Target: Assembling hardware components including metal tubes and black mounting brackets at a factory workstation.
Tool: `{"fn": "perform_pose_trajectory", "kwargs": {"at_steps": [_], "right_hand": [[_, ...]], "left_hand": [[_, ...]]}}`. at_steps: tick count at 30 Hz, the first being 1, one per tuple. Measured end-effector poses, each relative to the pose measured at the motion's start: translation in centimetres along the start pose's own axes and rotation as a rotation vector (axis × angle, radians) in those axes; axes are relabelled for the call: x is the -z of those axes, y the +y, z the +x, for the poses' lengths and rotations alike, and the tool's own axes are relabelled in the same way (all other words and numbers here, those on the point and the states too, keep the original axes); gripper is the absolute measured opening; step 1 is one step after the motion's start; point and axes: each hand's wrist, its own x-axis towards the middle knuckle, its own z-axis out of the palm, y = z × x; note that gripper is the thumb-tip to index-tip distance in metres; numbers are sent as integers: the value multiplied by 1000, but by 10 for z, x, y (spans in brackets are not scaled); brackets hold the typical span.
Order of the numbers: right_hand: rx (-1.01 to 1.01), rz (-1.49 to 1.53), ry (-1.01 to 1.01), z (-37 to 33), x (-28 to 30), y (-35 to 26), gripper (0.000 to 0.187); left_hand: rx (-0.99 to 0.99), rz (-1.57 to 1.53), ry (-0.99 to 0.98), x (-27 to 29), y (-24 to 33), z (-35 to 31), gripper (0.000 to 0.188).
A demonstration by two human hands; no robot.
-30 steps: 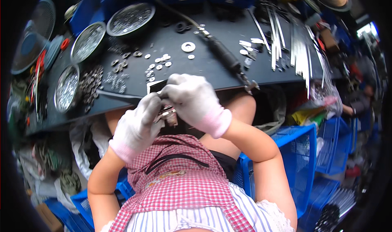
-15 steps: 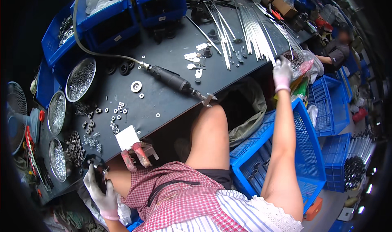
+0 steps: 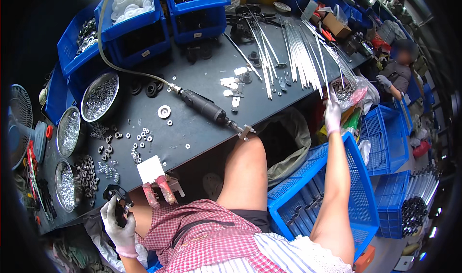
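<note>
My left hand (image 3: 120, 227), in a pale glove, is closed around a black curved part (image 3: 117, 194) with small metal hardware on it, held beside the bench's front edge; its exact kind I cannot make out. My right arm reaches far out to the right. In that gloved hand (image 3: 332, 114), the fingers are closed on the near end of a thin metal rod (image 3: 325, 66), which points away across the bench corner. Many similar silvery rods (image 3: 301, 54) lie side by side there. Just beyond the hand, a plastic bag (image 3: 358, 94) holds small metal pieces.
A black power driver (image 3: 204, 107) with a hose lies mid-bench. Metal bowls (image 3: 67, 131) of small hardware and loose nuts (image 3: 142, 138) are at left. Blue bins (image 3: 139, 32) stand behind. A blue crate (image 3: 356, 196) of tubes sits beside my right arm. Another person (image 3: 397, 71) is at far right.
My right hand has drawn back toward me from the rods, and a rod now shows in its fingers. My left hand still holds the black part, now more in view.
</note>
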Motion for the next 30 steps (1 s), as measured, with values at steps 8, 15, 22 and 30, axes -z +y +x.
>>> {"fn": "perform_pose_trajectory", "kwargs": {"at_steps": [8,15,22,30], "right_hand": [[-599,1322,-370,-107,34,-133,62],[-147,1063,-769,-131,54,-292,49],[641,697,-802,-159,36,-347,42],[665,633,-720,-144,30,-347,51]], "left_hand": [[-169,50,65,13,5,11,61],[85,-720,36,48,56,49,58],[273,-1802,-197,60,41,13,67],[167,-2132,-317,34,18,8,66]]}}
